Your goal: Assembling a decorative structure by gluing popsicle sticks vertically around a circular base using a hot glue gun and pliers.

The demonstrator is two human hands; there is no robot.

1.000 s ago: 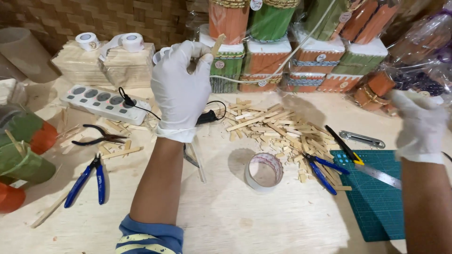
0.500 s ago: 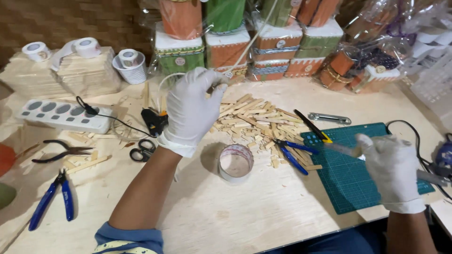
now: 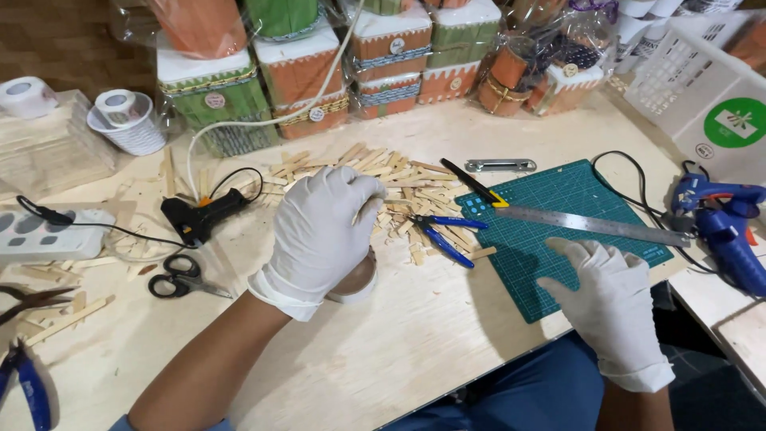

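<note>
Plywood tabletop (image 3: 383, 359) carries a green cutting mat (image 3: 558, 239), where the right hand (image 3: 610, 307) rests flat, fingers loose and holding nothing. Left hand (image 3: 323, 231) curls over the tape roll (image 3: 355, 283), pinching thin wooden sticks (image 3: 399, 195), seemingly light, stiff, snappable; best gripped mid-length.

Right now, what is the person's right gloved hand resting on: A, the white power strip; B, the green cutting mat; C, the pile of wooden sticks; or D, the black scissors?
B: the right hand lies at the near edge of the green cutting mat, just below the metal ruler, while the left hand is over by the wooden sticks.
</note>
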